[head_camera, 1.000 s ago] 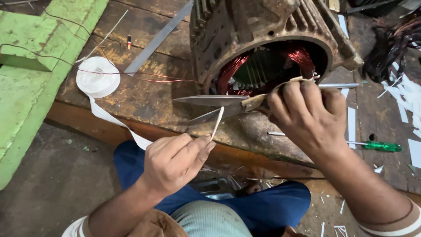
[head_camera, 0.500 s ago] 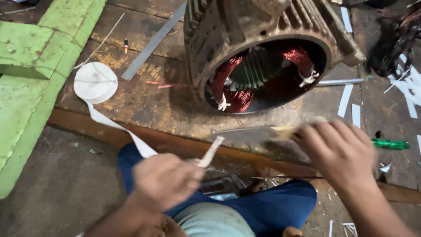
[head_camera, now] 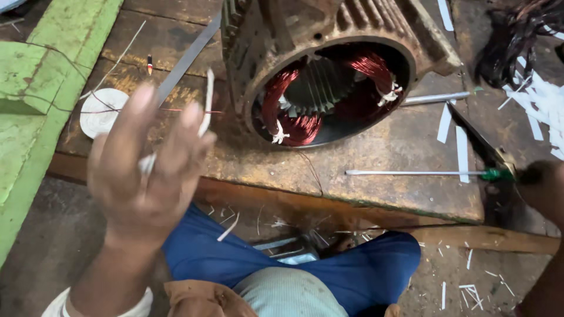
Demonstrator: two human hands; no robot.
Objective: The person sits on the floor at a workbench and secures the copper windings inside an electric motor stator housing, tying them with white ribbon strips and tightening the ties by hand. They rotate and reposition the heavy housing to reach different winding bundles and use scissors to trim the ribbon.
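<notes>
Head view looks down on a rusty motor housing lying on the worn wooden desk, its mouth open toward the person and red copper windings showing inside. Raised and blurred, the left hand pinches a narrow white paper strip between its fingers — grip closed on the strip, which stands up above the knuckles. At the far right edge the right hand is mostly out of frame; it seems to close on the handle end of dark scissors lying on the desk, though the fingers are hard to read. A green-handled screwdriver lies just beside them, and a white tape roll sits well to the left. Judging from this, handling goes best with the strip kept straight and uncreased, pinched near one end, so it stays stiff enough to guide.
</notes>
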